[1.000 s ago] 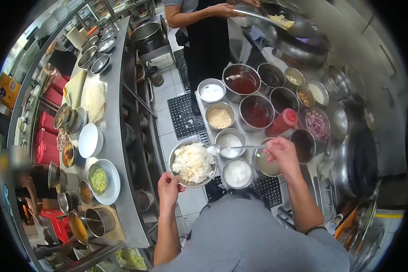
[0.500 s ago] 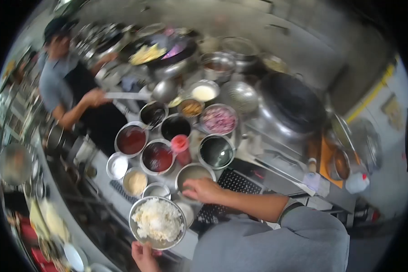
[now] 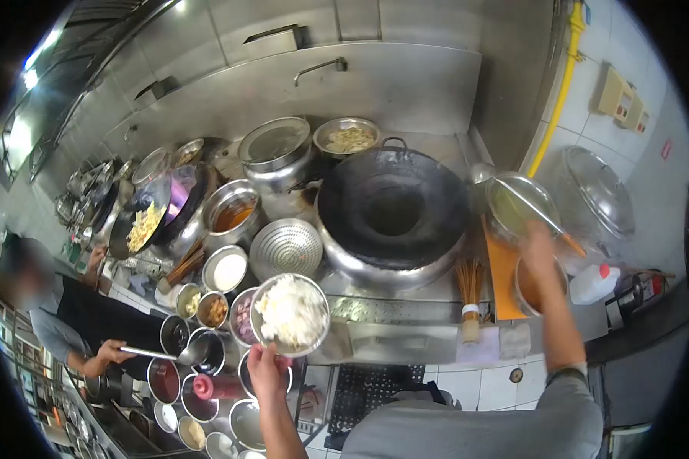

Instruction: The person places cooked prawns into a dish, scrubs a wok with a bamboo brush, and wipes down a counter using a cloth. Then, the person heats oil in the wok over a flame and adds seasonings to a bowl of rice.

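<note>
My left hand (image 3: 266, 371) grips the near rim of a metal bowl (image 3: 323, 336) heaped with white rice (image 3: 291, 312). The bowl is above the counter's front edge, left of and nearer than a large black wok (image 3: 394, 203). At the right, my blurred right hand (image 3: 540, 249) reaches over the near side of a metal pot (image 3: 505, 200). A ladle (image 3: 524, 197) with an orange handle end lies across that pot, close beside the hand. Blur hides the fingers, so contact with the ladle is unclear.
A co-worker (image 3: 92, 321) at the left holds a wok (image 3: 139, 222) and a ladle (image 3: 195, 350). Sauce pots and a red bottle (image 3: 216, 387) stand at lower left. A perforated strainer (image 3: 286, 250), bamboo brush (image 3: 470, 300) and white jug (image 3: 594, 284) are around the stove.
The view has swung right to the stove. My left hand has carried the rice bowl beside the large wok. My right hand has left the sauce pots, where it held a spoon, and reached far right.
</note>
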### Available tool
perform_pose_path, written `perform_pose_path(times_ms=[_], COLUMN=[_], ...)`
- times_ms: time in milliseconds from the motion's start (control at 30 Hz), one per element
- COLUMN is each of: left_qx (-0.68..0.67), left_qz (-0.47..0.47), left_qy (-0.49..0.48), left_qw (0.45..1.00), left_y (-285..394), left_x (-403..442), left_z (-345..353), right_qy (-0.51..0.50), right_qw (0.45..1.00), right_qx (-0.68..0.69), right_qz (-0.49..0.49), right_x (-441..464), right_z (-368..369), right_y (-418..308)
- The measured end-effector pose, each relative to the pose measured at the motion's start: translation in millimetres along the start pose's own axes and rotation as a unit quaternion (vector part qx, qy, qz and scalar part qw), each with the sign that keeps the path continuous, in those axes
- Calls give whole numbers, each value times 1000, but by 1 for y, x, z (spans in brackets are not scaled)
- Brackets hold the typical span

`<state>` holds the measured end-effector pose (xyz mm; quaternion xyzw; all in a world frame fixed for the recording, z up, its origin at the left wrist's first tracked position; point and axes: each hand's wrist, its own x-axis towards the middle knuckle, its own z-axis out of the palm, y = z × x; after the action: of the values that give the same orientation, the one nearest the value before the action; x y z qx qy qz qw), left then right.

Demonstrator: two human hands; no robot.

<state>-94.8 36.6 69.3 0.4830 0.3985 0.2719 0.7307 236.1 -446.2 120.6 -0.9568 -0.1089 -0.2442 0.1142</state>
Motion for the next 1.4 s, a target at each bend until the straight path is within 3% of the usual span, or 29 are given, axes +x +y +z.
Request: perform_pose_path(times_ms=[33, 100, 200, 300, 400, 433, 500, 567, 600, 633, 733, 767, 833, 867, 900, 933, 967, 1033, 1067, 1167, 1200, 1267, 1367, 1400], left_qx=[-1, -15, -23, -55, -45, -36, -41, 2, 8, 0, -14, -15, -7, 36, 21, 70, 114, 161, 212, 168, 199, 261, 345, 339], left_qz=[6, -5, 3, -4, -1, 1, -2, -35, -49, -55, -93, -87, -6, 35, -4, -23, -74, -138, -111, -237, -239, -236, -132, -133], left_qy=[11, 30, 70, 91, 130, 146, 165, 169, 154, 135, 61, 85, -62, -42, -118, -181, -312, -423, -434, -350, -344, -334, -349, -359], left_qw=[1000, 999, 997, 994, 991, 989, 985, 985, 987, 989, 994, 992, 998, 998, 993, 981, 940, 881, 868, 890, 886, 874, 861, 859], left_y=[-2, -14, -33, -59, -74, -78, -79, -81, -86, -88, -87, -65, -60, -49, -37, -31, -39, -55, -80, -188, -210, -232, -236, -237], left_x=[20, 67, 129, 188, 223, 229, 234, 236, 240, 238, 223, 191, 142, 100, 61, 25, 7, -29, -38, -46, -44, -37, -33, -30], left_z=[23, 56, 91, 104, 114, 116, 121, 118, 114, 111, 101, 114, 99, 102, 95, 85, 61, 35, 18, -11, -13, -5, 15, 20], right_qy=[-55, -125, -145, -200, -189, -184, -171, -131, -248, -356, -386, -394, -444, -469, -494, -508, -524, -516, -514, -502, -502, -520, -547, -556], right_qw=[994, 972, 968, 967, 978, 981, 983, 986, 942, 865, 752, 711, 647, 628, 609, 616, 622, 676, 688, 725, 735, 724, 729, 707], right_qx=[-50, -179, -192, -134, -84, -50, 17, 101, 202, 297, 526, 579, 618, 620, 620, 602, 581, 520, 503, 450, 428, 417, 377, 424], right_qz=[80, 87, 69, 85, 20, 38, 72, -1, 97, 192, 99, 59, 46, 28, 11, -6, -21, -80, -98, -143, -157, -179, -162, -104], right_x=[20, 31, 36, 47, 57, 55, 45, 31, 37, 45, 57, 65, 76, 80, 83, 86, 87, 87, 86, 84, 84, 87, 90, 88], right_z=[-1, -12, 45, 35, 8, 5, 2, 11, -6, -26, -44, -47, -32, -21, -10, 1, 13, 40, 55, 88, 94, 110, 119, 117], right_y=[43, 91, 201, 204, 191, 181, 150, 106, 63, 16, -92, -129, -193, -225, -258, -290, -322, -375, -396, -443, -455, -474, -490, -491])
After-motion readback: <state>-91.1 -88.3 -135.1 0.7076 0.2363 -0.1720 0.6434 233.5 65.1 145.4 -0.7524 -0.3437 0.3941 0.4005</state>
